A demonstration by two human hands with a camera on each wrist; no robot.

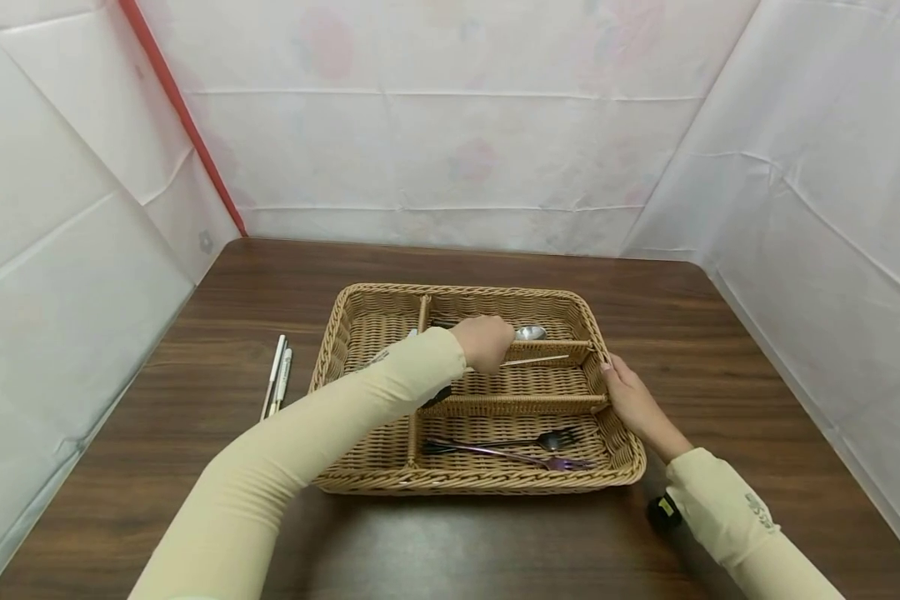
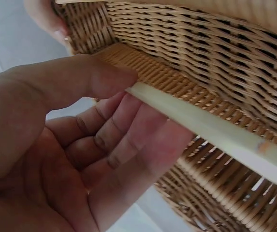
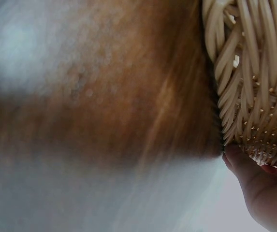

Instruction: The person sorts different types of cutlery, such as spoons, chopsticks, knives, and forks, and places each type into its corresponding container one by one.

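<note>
My left hand [image 1: 484, 342] reaches over the middle compartment of a wicker cutlery basket [image 1: 480, 484]. Between thumb and fingers it pinches a slim white chopstick [image 2: 211, 123], whose squared end shows in the left wrist view. In the head view the chopstick points right, near the divider. My right hand [image 1: 633, 400] holds the basket's right rim, its thumb [image 3: 240, 162] against the weave in the right wrist view. Behind my left hand a spoon [image 1: 530, 332] lies in the back compartment. Forks, one purple [image 1: 570, 463] and one dark [image 1: 558, 438], lie in the front compartment.
On the dark wooden table [image 1: 217, 350], left of the basket, lie a few slim white sticks [image 1: 282, 379], partly behind my left sleeve. My left forearm crosses the basket's long left compartment. White sheeting [image 1: 457, 167] hangs round the table's back and sides.
</note>
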